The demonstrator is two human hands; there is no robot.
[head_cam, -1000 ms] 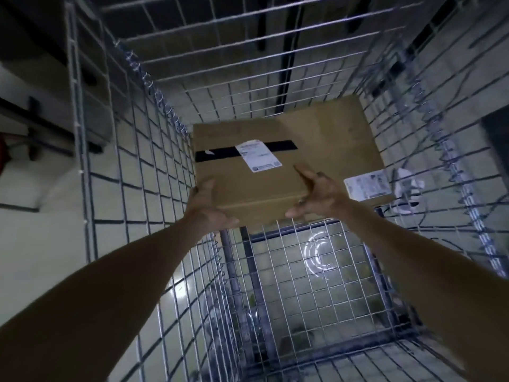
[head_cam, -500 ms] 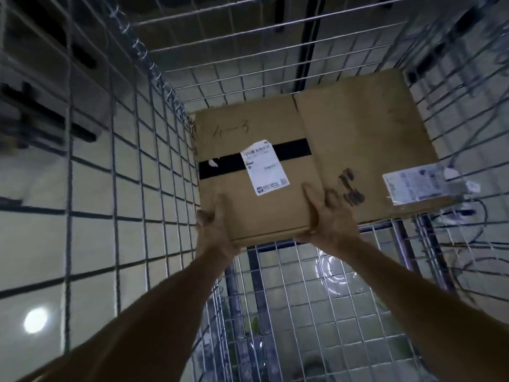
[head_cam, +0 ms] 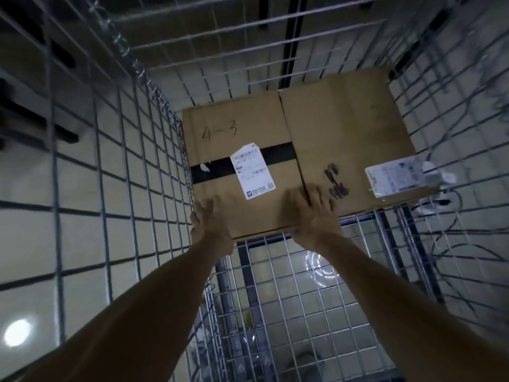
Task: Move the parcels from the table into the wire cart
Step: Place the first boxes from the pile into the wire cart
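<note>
Well, grey wire-mesh cart (head_cam: pixel 132 161): brown cardboard parcel marked 4-3 (head_cam: pixel 234 139), black-taped, sits in its far-left corner, tight to the left wall. On its near edge, left hand (head_cam: pixel 209 224) and right hand (head_cam: pixel 311 216) lie flat-fingered, thumbs hidden. Risk: knuckles pinch on mesh; right fingers snag the larger plain brown parcel (head_cam: pixel 352 125) touching it.

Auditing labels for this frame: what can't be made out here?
- Head view, white label on the 4-3 box: print too small and blurred.
- Head view, left hand and right hand: grip under the box edge hidden by their backs.
- Head view, table: outside the frame.
</note>
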